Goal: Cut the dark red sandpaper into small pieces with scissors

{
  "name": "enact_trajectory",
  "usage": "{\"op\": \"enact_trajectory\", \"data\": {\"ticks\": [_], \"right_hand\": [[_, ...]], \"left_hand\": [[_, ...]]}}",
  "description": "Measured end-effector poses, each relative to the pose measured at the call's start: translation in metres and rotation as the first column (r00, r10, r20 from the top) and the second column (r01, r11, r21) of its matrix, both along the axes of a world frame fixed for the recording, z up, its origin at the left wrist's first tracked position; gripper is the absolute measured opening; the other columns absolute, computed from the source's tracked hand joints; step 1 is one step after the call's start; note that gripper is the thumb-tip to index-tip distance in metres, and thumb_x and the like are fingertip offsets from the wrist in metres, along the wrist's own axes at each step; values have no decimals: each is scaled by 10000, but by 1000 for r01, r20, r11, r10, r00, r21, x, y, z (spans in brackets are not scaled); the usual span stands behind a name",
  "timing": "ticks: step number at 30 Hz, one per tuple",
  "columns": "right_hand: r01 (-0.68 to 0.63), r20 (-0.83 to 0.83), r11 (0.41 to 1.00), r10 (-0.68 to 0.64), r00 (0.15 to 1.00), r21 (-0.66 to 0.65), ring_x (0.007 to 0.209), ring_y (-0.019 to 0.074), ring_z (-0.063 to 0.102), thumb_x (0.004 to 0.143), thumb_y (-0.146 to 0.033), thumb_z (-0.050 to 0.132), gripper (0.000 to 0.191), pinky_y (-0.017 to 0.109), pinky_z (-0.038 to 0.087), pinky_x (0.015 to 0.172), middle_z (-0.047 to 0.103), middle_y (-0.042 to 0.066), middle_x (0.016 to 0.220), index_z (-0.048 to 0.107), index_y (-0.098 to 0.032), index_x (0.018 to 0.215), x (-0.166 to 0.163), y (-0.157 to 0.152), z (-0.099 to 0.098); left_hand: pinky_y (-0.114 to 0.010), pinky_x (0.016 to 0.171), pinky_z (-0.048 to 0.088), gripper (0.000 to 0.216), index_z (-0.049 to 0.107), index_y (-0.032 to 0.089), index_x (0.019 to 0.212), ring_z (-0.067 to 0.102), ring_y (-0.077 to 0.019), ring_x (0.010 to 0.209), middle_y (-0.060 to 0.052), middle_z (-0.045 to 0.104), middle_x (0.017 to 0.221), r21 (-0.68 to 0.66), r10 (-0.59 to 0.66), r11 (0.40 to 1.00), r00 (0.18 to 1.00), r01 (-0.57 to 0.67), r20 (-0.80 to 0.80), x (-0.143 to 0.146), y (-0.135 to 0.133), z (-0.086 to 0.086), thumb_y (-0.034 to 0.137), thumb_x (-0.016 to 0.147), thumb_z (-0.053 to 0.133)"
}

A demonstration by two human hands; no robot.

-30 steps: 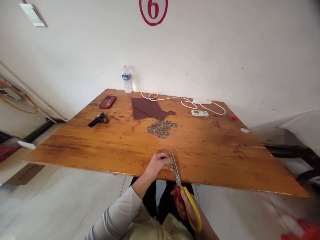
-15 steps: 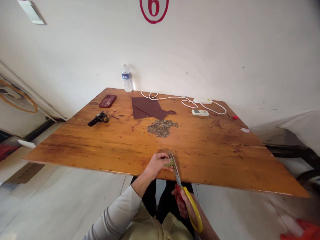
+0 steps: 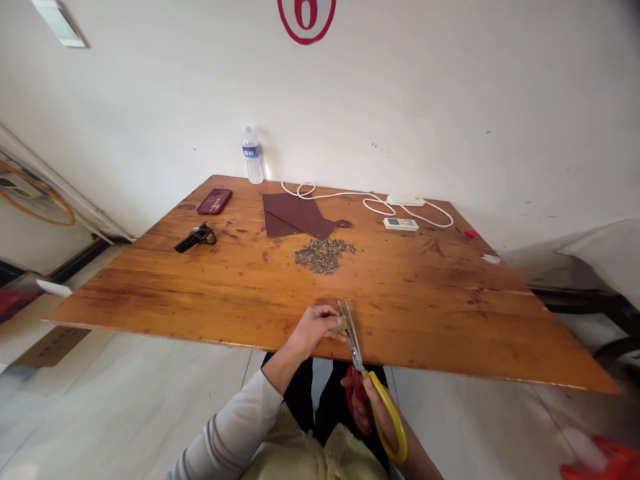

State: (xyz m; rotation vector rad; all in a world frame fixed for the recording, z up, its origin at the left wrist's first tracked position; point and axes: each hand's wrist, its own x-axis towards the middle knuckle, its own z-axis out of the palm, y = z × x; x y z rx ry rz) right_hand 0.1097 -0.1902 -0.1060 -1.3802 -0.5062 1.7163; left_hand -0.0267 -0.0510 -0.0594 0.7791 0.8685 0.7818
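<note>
At twelve o'clock I read a red "6" [image 3: 299, 15]. Left hand [image 3: 314, 328] pinches green piece [image 3: 341, 327] at its three o'clock; right hand [image 3: 379, 407] grips scissors [image 3: 357, 361].

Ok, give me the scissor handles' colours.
Red handle and yellow handle, seen in the head view.

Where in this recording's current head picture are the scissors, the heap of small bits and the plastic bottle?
Scissors [image 3: 357, 360]: head view, on the metal by the pivot.
Heap of small bits [image 3: 323, 257]: head view, middle of the heap.
Plastic bottle [image 3: 251, 152]: head view, on the blue label.
</note>
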Motion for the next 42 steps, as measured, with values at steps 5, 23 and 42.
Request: {"op": "enact_trajectory", "data": {"ticks": [5,23,42], "right_hand": [[-4,53,999,2,999,37,347,43,305,487,-907,691,863,196,219,346,423,-110,433,684,-132,866,1,2,2],[58,4,998,-58,998,34,392,55,297,513,-877,721,858,202,204,383,417,-93,482,660,-135,939,-7,-3,-11],[86,-11,993,-87,996,-82,307,10,201,353,-898,741,808,173,141,313,332,-148,365,603,-181,700,-14,2,8]], "left_hand": [[-309,577,561,371,635,120,618,643,-164,539,-41,646,567,5,-38,999,999,39,-35,-1,0,1,364,514,895],[-296,569,567,419,625,118,646,648,-147,530,-43,679,618,-15,-37,999,999,37,-4,-2,1,1,349,479,932],[-297,558,567,287,640,118,618,648,-159,522,-24,642,570,-18,-4,1000,1000,4,-21,0,0,2,254,507,867]]}}
